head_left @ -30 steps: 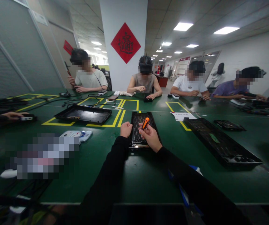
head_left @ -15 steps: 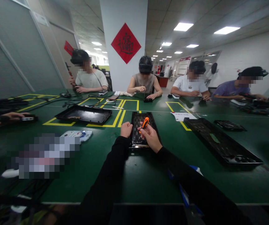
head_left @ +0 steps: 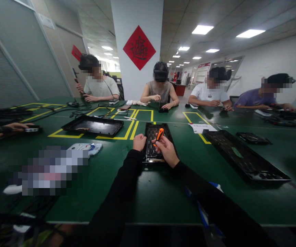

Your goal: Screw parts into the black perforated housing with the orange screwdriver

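Note:
In front of me on the green table lies a black plastic casing (head_left: 151,132), its open side up and ribs showing inside. My right hand (head_left: 168,150) is closed around an orange and black screwdriver (head_left: 160,134), held tilted over the casing. The screwdriver's shaft points down toward the near end of the casing, where a light strip shows; its tip is hard to make out. My left hand (head_left: 139,142) is curled closed at the casing's left edge, fingers folded against it. Whether it grips the rim itself is partly hidden.
A black tray-like shell (head_left: 93,126) lies to the left, and a long black shell (head_left: 246,159) to the right. A phone in a clear case (head_left: 95,149) rests at left. Several people sit across the table; another person's hand (head_left: 19,126) is at far left.
The view has shifted very slightly. Both my hands, the screwdriver and the casing stay in practically the same place.

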A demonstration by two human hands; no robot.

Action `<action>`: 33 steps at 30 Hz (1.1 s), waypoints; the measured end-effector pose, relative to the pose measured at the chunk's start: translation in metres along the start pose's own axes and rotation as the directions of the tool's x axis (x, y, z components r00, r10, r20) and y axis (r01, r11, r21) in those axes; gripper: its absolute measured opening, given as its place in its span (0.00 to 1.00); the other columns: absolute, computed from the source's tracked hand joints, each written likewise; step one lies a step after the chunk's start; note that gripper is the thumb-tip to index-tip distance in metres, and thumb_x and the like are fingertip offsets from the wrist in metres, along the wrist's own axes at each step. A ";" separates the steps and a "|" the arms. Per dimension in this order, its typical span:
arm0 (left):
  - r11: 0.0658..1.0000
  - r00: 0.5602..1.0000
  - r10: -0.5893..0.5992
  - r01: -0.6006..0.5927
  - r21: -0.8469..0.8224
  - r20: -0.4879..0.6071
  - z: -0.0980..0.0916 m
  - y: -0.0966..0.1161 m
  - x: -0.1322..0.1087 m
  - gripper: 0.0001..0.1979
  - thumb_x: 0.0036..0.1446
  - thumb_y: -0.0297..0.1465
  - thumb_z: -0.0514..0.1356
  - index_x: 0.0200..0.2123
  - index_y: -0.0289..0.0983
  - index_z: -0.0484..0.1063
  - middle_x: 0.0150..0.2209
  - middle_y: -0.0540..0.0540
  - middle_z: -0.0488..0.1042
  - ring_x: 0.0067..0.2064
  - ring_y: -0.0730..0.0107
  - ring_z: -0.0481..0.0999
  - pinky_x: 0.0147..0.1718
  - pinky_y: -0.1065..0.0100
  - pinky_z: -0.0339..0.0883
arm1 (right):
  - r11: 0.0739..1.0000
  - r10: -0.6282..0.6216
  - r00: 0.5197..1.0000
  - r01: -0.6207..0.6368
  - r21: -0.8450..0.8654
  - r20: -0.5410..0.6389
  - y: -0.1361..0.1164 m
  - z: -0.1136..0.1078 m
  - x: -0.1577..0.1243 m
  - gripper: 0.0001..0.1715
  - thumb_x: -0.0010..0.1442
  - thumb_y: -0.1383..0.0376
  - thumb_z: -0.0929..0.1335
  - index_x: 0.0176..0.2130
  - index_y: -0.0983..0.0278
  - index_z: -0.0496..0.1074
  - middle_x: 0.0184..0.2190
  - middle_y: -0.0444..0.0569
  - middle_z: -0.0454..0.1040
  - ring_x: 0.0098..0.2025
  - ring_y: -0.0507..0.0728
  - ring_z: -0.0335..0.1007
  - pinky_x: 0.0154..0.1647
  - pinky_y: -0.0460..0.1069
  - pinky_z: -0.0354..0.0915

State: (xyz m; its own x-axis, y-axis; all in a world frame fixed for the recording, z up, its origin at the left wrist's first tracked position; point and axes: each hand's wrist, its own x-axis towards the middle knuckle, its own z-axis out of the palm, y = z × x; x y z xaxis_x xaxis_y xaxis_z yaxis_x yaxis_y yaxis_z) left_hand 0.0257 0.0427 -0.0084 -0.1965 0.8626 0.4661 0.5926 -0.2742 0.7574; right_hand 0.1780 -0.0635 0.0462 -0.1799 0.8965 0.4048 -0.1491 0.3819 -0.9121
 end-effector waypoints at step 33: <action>0.999 0.999 0.037 -0.038 -0.029 -0.024 0.003 -0.005 0.000 0.14 0.44 0.29 0.51 0.15 0.36 0.46 0.15 0.55 0.47 0.20 0.78 0.48 0.21 0.72 0.43 | 0.999 -0.023 1.000 0.024 -0.030 0.012 -0.001 0.002 -0.003 0.22 0.54 0.61 0.63 0.49 0.62 0.61 0.36 0.48 0.69 0.22 0.46 0.59 0.22 0.44 0.59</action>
State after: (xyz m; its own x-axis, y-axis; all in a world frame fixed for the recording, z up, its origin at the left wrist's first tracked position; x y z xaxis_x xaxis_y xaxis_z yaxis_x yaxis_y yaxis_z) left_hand 0.0247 0.0456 -0.0131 -0.1933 0.8414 0.5046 0.5767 -0.3186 0.7522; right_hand 0.1770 -0.0665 0.0462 -0.1884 0.8845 0.4267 -0.1241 0.4096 -0.9038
